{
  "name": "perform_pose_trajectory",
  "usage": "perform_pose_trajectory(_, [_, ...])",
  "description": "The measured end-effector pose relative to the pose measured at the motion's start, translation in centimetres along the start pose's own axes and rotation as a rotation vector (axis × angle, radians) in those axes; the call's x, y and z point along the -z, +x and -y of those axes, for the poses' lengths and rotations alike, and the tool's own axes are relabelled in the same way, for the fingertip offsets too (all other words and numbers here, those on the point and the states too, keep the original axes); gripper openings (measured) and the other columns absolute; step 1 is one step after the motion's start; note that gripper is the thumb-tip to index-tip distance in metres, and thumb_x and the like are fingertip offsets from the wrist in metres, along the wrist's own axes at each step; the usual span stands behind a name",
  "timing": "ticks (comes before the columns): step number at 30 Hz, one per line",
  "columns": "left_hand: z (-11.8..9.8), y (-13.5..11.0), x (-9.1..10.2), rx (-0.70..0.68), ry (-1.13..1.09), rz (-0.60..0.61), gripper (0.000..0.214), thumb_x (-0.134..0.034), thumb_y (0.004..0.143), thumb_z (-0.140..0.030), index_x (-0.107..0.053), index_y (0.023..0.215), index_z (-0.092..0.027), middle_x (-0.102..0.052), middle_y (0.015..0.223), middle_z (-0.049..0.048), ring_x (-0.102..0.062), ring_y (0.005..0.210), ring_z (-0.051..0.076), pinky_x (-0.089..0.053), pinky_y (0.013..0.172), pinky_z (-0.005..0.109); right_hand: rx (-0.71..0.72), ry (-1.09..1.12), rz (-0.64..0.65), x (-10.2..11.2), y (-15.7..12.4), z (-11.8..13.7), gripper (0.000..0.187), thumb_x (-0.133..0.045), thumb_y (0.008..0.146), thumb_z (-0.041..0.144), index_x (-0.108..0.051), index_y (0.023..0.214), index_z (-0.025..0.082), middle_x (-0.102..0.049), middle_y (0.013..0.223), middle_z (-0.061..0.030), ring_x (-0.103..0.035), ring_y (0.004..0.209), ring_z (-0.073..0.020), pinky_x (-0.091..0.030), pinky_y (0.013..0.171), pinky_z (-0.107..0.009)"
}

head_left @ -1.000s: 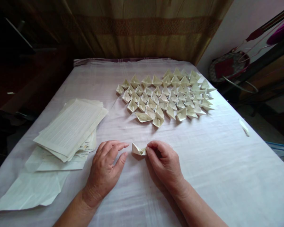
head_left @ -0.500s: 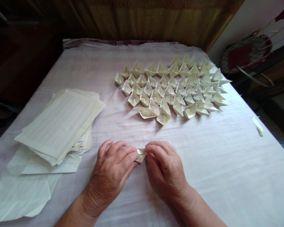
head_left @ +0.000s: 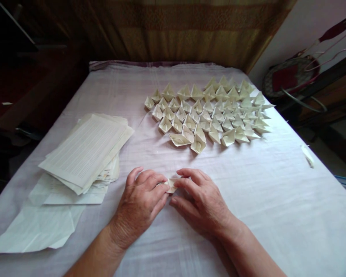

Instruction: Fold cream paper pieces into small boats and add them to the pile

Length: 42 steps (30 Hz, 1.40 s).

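Note:
A small folded cream paper piece (head_left: 171, 184) lies on the white cloth (head_left: 276, 200) between my two hands. My left hand (head_left: 141, 204) pinches its left end with curled fingers. My right hand (head_left: 200, 202) presses on its right side, fingers bent over it. Most of the piece is hidden under my fingertips. Farther back, several finished paper boats (head_left: 210, 115) stand packed in rows.
A stack of lined paper sheets (head_left: 86, 152) lies at the left, on top of larger loose sheets (head_left: 34, 227). A small paper scrap (head_left: 308, 156) sits near the right edge. Behind the table hangs a brown curtain (head_left: 175, 34); dark furniture stands left.
My left hand came in from beside the folded piece and closed on it. Both hands now press it down on the cloth, and it is flatter and more covered.

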<state>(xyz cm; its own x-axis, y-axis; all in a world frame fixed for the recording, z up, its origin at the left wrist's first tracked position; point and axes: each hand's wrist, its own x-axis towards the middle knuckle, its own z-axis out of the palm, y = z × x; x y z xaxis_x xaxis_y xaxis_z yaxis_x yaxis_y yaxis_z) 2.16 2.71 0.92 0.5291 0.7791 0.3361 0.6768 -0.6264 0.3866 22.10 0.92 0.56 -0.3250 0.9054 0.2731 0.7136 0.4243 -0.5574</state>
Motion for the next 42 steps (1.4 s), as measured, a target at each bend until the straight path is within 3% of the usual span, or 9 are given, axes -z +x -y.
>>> perform_pose_trajectory(3, [0.3,0.0,0.0,0.009,-0.043,0.002,0.013,-0.056,0.091,-0.021,-0.069,0.092,-0.024,-0.071,0.102,0.001,-0.059,0.102,0.021,-0.028,0.105,0.046,0.005,0.023,-0.019,-0.3,0.1,0.0,0.005,-0.061,0.089,0.025,-0.061,0.089,0.019,-0.063,0.1,-0.0072,-0.059,0.087,-0.018,-0.047,0.077,-0.03])
perform_pose_trajectory(7, [0.5,0.0,0.1,0.043,-0.084,0.0,0.012,-0.057,0.09,-0.021,-0.068,0.085,-0.022,-0.07,0.105,0.0036,-0.058,0.104,0.022,-0.034,0.099,0.044,-0.028,-0.004,-0.012,-0.5,0.4,0.4,0.016,-0.057,0.091,0.025,-0.058,0.077,0.02,-0.058,0.076,-0.0011,-0.053,0.069,-0.0144,-0.041,0.066,-0.026])
perform_pose_trajectory(15, [0.5,0.2,-0.4,0.127,-0.018,-0.018,0.016,-0.062,0.09,-0.031,-0.063,0.078,-0.021,-0.068,0.109,0.0053,-0.056,0.107,0.024,-0.038,0.096,0.043,-0.124,0.001,-0.043,-1.2,0.6,0.8,0.02,-0.056,0.093,0.027,-0.063,0.076,0.02,-0.061,0.075,-0.0022,-0.057,0.072,-0.0149,-0.04,0.067,-0.026])
perform_pose_trajectory(20, [0.5,0.2,-0.7,0.19,0.029,-0.009,0.014,-0.063,0.088,-0.03,-0.061,0.079,-0.021,-0.066,0.114,0.007,-0.055,0.111,0.027,-0.04,0.098,0.045,-0.206,0.045,-0.098,-1.6,0.7,0.8,0.007,-0.061,0.09,0.026,-0.063,0.09,0.02,-0.064,0.08,-0.0017,-0.058,0.072,-0.0159,-0.042,0.068,-0.026])
perform_pose_trajectory(26, [0.5,0.3,-0.6,0.212,0.044,0.013,0.015,-0.06,0.09,-0.031,-0.059,0.079,-0.021,-0.064,0.118,0.0083,-0.053,0.115,0.029,-0.04,0.097,0.047,-0.199,0.082,-0.095,-1.7,0.8,0.7,0.017,-0.05,0.095,0.021,-0.064,0.085,0.019,-0.063,0.082,-0.0034,-0.058,0.075,-0.0156,-0.043,0.071,-0.026])
perform_pose_trajectory(42, [0.4,0.2,-0.9,0.244,0.095,0.005,0.011,-0.046,0.096,-0.025,-0.056,0.092,-0.021,-0.059,0.126,0.0113,-0.05,0.122,0.028,-0.038,0.1,0.047,-0.22,-0.017,-0.143,-2.2,0.7,1.0,0.015,-0.047,0.095,0.016,-0.06,0.089,0.019,-0.059,0.089,-0.005,-0.055,0.077,-0.0155,-0.044,0.071,-0.027])
